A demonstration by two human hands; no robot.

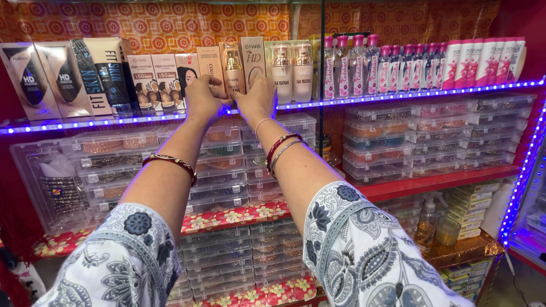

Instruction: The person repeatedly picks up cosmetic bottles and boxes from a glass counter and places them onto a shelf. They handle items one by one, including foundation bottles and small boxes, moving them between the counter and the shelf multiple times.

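Both hands are raised to the top shelf (398,95), whose front edge is lit by a strip of blue lights. The left hand (206,98) has its fingers curled around the left side of a tall clear-fronted cosmetic box (233,67) holding a gold-capped bottle, and the right hand (257,101) is closed on the right side of the same box, so the box stands upright between them near the middle of the shelf. A pale foundation carton (253,59) stands just beside it on the right, touching the right hand's fingers. Both wrists wear red and metal bangles (281,146), and the sleeves are white with a dark blue print. Further left along the shelf stand more cosmetic cartons (96,77); to the right, pink-capped bottles (352,65) in a row. Below, lower shelves carry stacked clear plastic boxes (222,170) of bangles.
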